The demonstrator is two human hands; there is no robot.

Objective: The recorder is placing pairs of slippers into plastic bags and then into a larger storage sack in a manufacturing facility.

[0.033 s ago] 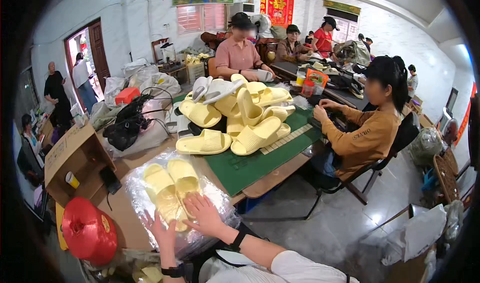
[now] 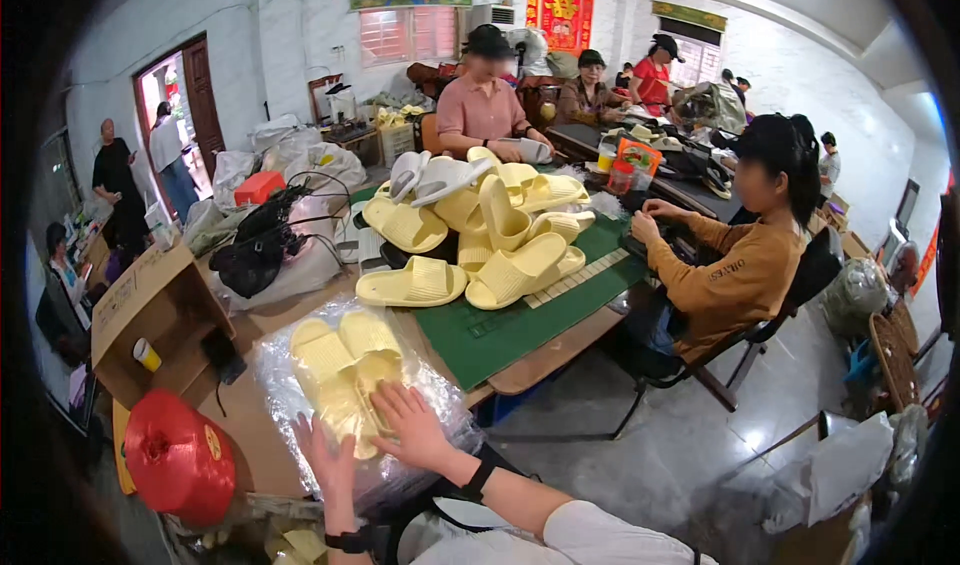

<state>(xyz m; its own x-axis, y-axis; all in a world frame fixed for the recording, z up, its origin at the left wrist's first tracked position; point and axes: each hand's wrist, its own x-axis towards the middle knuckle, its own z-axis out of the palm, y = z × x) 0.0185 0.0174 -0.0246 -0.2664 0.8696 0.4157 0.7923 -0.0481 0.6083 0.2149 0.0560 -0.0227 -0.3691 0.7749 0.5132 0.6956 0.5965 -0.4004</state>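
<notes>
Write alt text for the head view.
Both hands, the left hand and right hand, press flat on a pair of yellow slippers inside a clear plastic bag on a worktable. Behind lies a pile of loose yellow slippers on a green mat, with seated co-workers beyond.

Hands (image 2: 415, 430): two, both the person's own, flat on the bag.
Clear plastic bag (image 2: 440, 405): one, at the counter's near edge.
Yellow slippers in the bag (image 2: 345, 365): two.
Loose yellow slippers (image 2: 500, 235): about ten, piled on the green mat; exact count unclear.
Green mat (image 2: 500, 330): one.
Red twine spool (image 2: 180, 460): one.
Cardboard box (image 2: 150, 305): one, open.
</notes>
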